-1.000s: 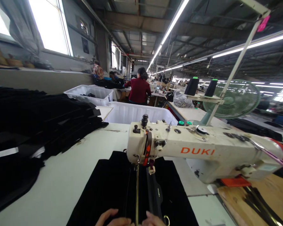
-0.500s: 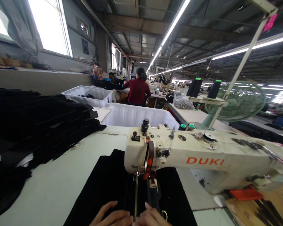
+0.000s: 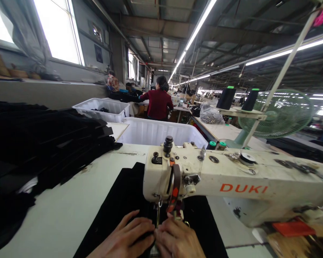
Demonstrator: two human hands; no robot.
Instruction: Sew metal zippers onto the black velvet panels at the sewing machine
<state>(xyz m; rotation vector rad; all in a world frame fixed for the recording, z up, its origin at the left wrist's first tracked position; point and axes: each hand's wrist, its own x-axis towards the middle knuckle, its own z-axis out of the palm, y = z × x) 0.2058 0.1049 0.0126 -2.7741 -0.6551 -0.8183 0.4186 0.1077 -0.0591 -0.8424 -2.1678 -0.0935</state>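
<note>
My left hand [image 3: 129, 234] is at the bottom centre, its fingers bent and their tips pressed on a black fabric piece [image 3: 115, 200]. Right beside it, my right hand [image 3: 179, 236] grips the same fabric with curled fingers, the two sets of fingertips nearly touching. A narrow gold-coloured strip [image 3: 158, 215] runs from the sewing machine's needle area down between them. The cream sewing machine [image 3: 199, 179], marked DUKI, stands just ahead, its head over the fabric. A small gold-coloured ring [image 3: 187, 224] shows by my right hand. What lies under my fingers is hidden.
A large pile of black fabric pieces [image 3: 48, 143] lies left on the white table [image 3: 59, 215]. Behind the machine are white plastic bins [image 3: 161, 129], thread cones [image 3: 226, 98] and a green fan [image 3: 277, 114]. A person in a dark red top [image 3: 158, 104] sits farther off.
Both hands have moved forward, up toward the needle area, and now cover more of the gold-coloured strip and the ring. The view has shifted slightly, so the machine appears farther right.
</note>
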